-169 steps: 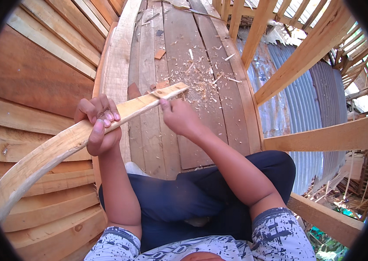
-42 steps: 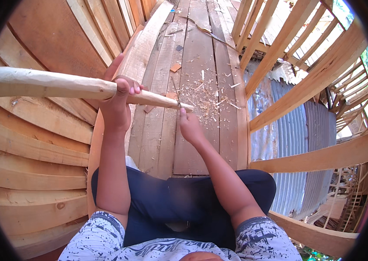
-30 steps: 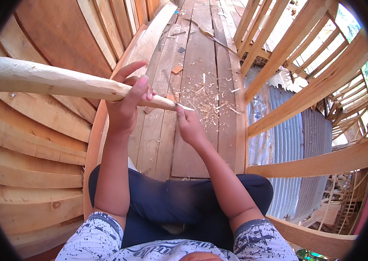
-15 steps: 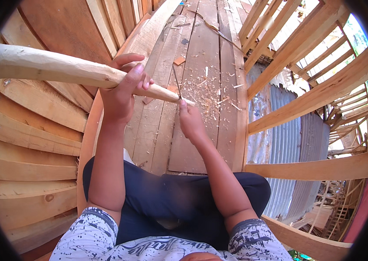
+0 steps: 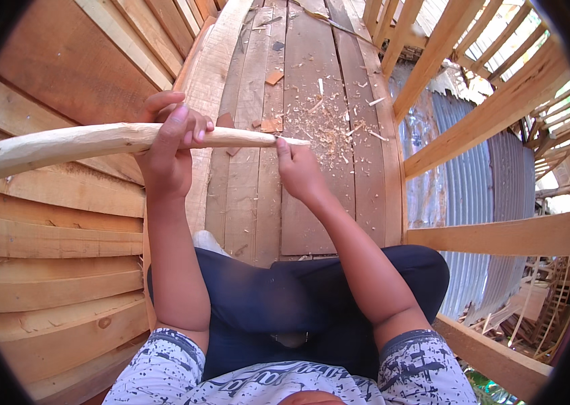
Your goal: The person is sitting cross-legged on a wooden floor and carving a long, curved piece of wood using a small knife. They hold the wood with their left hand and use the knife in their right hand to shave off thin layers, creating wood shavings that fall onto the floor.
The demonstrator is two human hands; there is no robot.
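A long, pale, peeled wooden pole (image 5: 55, 147) runs across from the far left and tapers to a thin end right of centre. My left hand (image 5: 169, 148) is wrapped round it from below, thumb on top and index finger raised. Near the tapered end, my right hand (image 5: 298, 169) is closed with its thumb against the wood. Only a small dark sliver of the thin knife (image 5: 277, 138) shows at that thumb. The rest of the blade and most of the right fingers are hidden.
Wood shavings (image 5: 335, 125) and orange-brown chips (image 5: 273, 77) litter the plank floor (image 5: 244, 196). A board wall (image 5: 49, 236) rises close on the left. A wooden railing (image 5: 494, 233) stands on the right, with corrugated metal sheets (image 5: 464, 155) beyond it.
The pole's left end has swung down, so it lies more level. The blade that stood up beside the right thumb is now almost out of sight. Both hands appear further left against the floor.
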